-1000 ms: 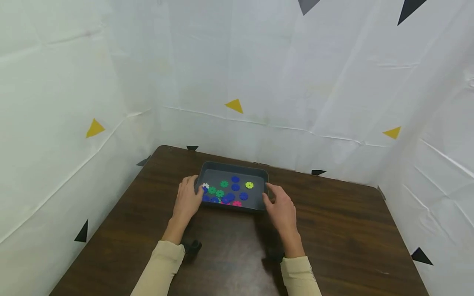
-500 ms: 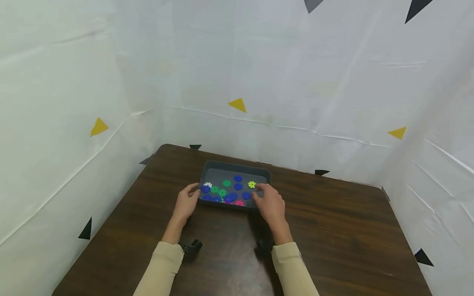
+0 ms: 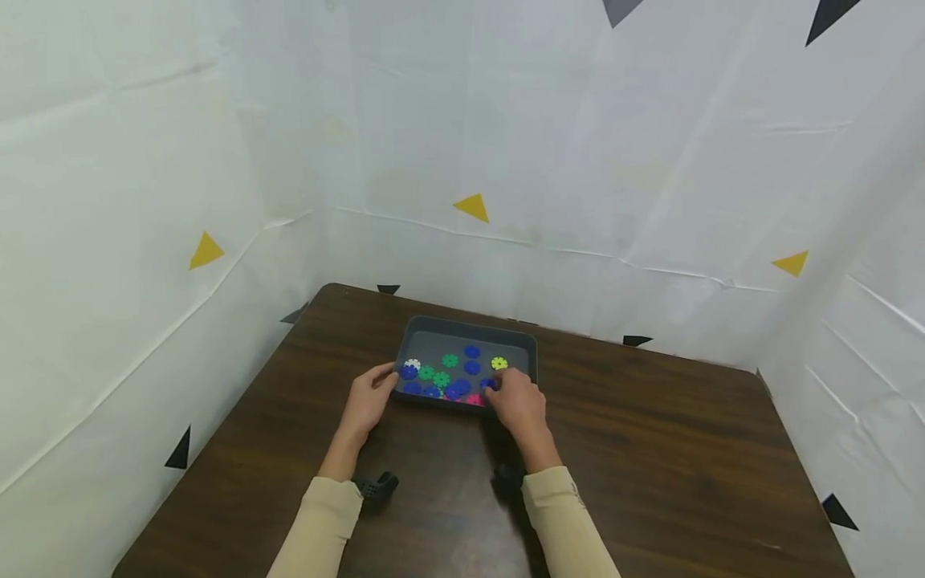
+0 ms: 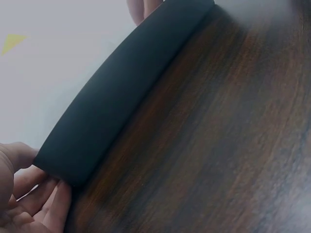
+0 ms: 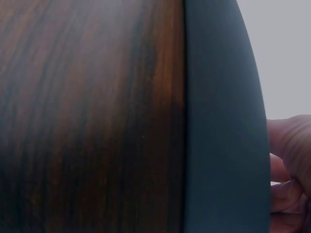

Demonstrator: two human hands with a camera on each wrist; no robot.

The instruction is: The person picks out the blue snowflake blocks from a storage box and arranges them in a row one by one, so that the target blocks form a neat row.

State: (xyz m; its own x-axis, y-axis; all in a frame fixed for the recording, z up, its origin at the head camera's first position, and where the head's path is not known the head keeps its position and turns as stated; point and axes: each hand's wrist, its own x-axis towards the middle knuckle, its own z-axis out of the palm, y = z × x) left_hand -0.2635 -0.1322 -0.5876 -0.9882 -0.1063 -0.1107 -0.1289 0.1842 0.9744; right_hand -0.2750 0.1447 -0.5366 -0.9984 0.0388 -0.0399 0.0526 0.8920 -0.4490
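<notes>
A dark grey tray lies on the table, with several flat notched discs in it. Its near left corner is in the grip of my left hand; in the left wrist view the thumb meets the rim while the fingers bear on the outer wall. My right hand reaches over the near right side, its fingertips down at a blue disc that they partly cover. Whether they pinch it cannot be told, since the tray wall hides the tips in the right wrist view. Just beyond is a yellow disc.
Green discs, a white disc, a pink disc and more blue discs lie mostly left and middle in the tray. The brown wooden table extends right. White sheeting walls the back and sides.
My right hand has left the tray's right edge and moved left and down over the discs, to the blue one. My left hand stays at the left side, now nearer the front corner.
</notes>
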